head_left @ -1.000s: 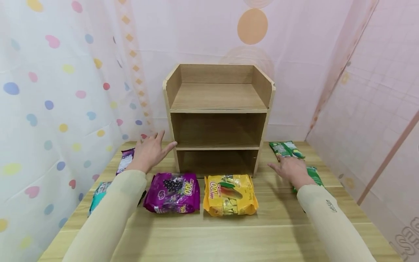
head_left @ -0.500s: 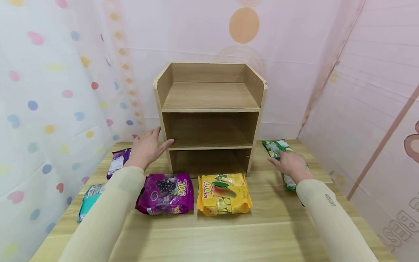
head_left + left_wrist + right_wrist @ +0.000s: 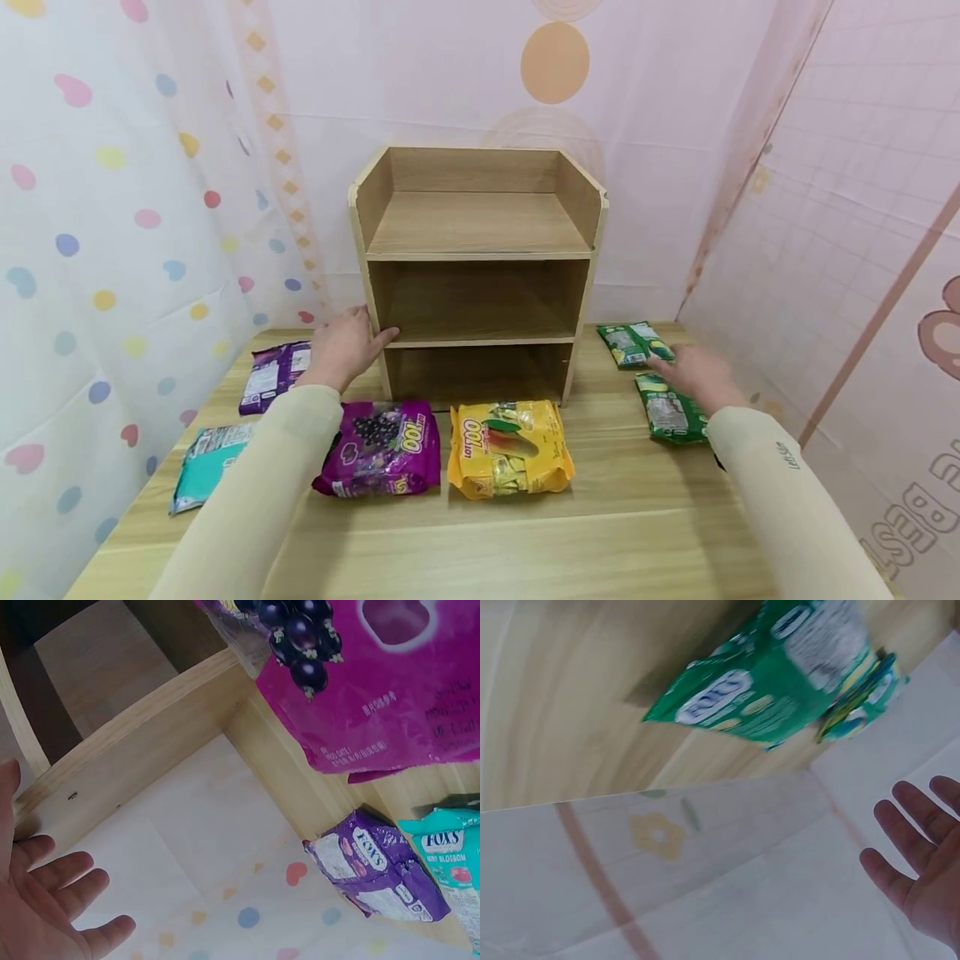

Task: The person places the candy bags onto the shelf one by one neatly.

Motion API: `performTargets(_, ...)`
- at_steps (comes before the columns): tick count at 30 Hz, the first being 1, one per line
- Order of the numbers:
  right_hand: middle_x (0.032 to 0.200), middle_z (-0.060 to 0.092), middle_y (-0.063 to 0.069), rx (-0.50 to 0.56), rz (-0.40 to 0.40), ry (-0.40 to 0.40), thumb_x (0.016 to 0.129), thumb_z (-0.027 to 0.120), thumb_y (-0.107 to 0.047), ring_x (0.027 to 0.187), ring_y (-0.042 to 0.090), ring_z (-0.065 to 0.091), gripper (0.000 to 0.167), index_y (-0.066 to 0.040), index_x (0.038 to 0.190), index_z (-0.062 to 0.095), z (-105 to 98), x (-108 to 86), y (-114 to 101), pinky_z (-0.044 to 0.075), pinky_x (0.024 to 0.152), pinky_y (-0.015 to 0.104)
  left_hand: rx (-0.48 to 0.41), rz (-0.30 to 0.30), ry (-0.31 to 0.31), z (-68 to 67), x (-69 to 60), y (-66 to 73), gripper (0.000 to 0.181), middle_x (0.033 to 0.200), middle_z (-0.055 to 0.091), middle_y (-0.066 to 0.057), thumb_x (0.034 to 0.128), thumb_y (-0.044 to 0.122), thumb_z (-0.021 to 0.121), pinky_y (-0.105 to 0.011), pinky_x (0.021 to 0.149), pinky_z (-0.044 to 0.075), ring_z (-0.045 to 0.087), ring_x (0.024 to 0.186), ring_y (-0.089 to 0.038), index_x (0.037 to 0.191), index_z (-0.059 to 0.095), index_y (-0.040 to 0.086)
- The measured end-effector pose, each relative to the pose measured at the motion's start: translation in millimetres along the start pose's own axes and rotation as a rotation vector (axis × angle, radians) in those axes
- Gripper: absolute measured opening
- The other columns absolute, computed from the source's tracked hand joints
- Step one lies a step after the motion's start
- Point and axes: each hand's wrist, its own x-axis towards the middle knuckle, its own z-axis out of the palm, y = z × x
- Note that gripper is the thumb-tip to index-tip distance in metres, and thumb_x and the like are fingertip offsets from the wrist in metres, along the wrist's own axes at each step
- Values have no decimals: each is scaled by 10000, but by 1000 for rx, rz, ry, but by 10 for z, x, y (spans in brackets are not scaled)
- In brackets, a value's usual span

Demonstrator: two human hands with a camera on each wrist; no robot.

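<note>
A wooden shelf unit (image 3: 472, 256) stands at the middle back. My left hand (image 3: 343, 346) is at its left side panel, thumb by the front edge and fingers along the outer side; in the left wrist view that hand (image 3: 52, 900) has its fingers spread beside the panel (image 3: 150, 724). My right hand (image 3: 699, 377), slightly blurred, hovers over two green packs, one farther back (image 3: 633, 343) and one nearer (image 3: 667, 412). In the right wrist view the hand (image 3: 930, 862) holds nothing, its fingers extended.
A purple bag (image 3: 382, 450) and a yellow bag (image 3: 512, 450) lie before the shelf on the wooden table (image 3: 480, 558). At the left are a small purple pack (image 3: 270, 379) and a teal pack (image 3: 210, 462). Curtains (image 3: 750, 275) stand behind and at both sides.
My left hand has come closer against the shelf's side, its fingers less raised. My right hand has shifted rightward, uncovering more of the nearer green pack. The head view has turned slightly to the right.
</note>
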Motion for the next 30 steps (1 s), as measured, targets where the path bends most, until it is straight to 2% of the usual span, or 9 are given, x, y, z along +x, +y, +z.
performTargets(7, 1400, 403, 398, 52, 100, -55, 981, 438, -589, 1236, 601, 399, 848, 142, 1410, 409, 54, -108, 325, 376, 961, 686, 3, 4, 39, 53, 0, 33, 658, 1274, 570, -319, 999, 431, 558, -639, 884, 460, 597, 1067, -508, 1290, 521, -158)
performTargets(13, 1281, 488, 424, 9, 146, -142, 996, 454, -547, 1123, 573, 500, 770, 174, 1248, 556, 168, -175, 487, 430, 900, 655, -33, 25, 49, 129, 50, 40, 584, 1064, 646, -310, 1011, 420, 538, -613, 842, 496, 648, 937, -486, 1146, 588, -147)
performTargets(16, 1286, 460, 445, 45, 208, -192, 992, 427, -584, 1155, 590, 468, 817, 188, 1231, 551, 215, -189, 511, 364, 963, 694, -26, 23, 49, 172, 54, 38, 581, 1012, 659, -285, 1018, 443, 513, -605, 832, 504, 654, 911, -477, 1087, 609, -126)
performTargets(19, 1356, 370, 464, 74, 244, -222, 993, 404, -596, 1265, 640, 319, 864, 208, 1301, 471, 256, -192, 536, 179, 1053, 740, -34, 17, 55, 215, 55, 39, 580, 1019, 660, -290, 1023, 442, 498, -602, 820, 510, 655, 908, -478, 1076, 618, -123)
performTargets(20, 1370, 355, 461, 81, 256, -230, 994, 404, -591, 1279, 637, 300, 865, 207, 1324, 446, 270, -192, 541, 164, 1062, 737, -43, 15, 58, 226, 55, 47, 573, 1029, 657, -295, 1025, 432, 497, -600, 817, 512, 655, 913, -480, 1086, 616, -125)
performTargets(22, 1369, 366, 456, 86, 260, -246, 998, 416, -565, 1277, 619, 329, 847, 214, 1330, 433, 286, -197, 547, 189, 1068, 719, -66, 13, 60, 235, 53, 62, 555, 1073, 646, -314, 1029, 400, 499, -599, 824, 511, 648, 942, -490, 1132, 604, -135)
performTargets(26, 1323, 426, 440, 93, 281, -290, 988, 455, -538, 1186, 551, 465, 824, 212, 1329, 432, 322, -211, 530, 374, 1002, 627, -90, 7, 58, 230, 60, 96, 531, 1139, 629, -321, 1032, 366, 506, -596, 859, 500, 630, 1011, -492, 1202, 582, -132)
performTargets(30, 1324, 432, 431, 81, 286, -306, 995, 456, -500, 1188, 543, 474, 790, 213, 1333, 424, 344, -218, 499, 415, 986, 577, -81, -2, 58, 217, 63, 122, 537, 1146, 626, -322, 1032, 371, 507, -603, 880, 488, 616, 1039, -499, 1199, 583, -134)
